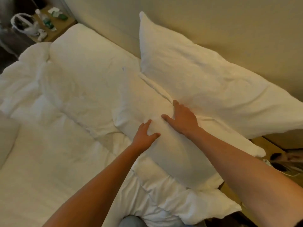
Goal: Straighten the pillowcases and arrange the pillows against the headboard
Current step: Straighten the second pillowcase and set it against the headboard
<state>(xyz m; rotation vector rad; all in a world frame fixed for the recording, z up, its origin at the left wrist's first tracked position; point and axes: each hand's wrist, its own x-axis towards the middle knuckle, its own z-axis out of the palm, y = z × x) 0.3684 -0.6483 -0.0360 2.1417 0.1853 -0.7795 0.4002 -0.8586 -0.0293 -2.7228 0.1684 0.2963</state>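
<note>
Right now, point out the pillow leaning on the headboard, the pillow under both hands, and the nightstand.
Leaning pillow [196, 74]: head view, middle of its face.
Flat pillow [177, 154]: head view, bare middle.
Nightstand [55, 23]: head view, wooden top.

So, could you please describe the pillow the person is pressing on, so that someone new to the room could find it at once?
Start at the beige headboard. One white pillow stands propped against it. The pressed pillow lies flat on the bed in front of that one, under the left hand and right hand. It alone has hands on it.
</note>
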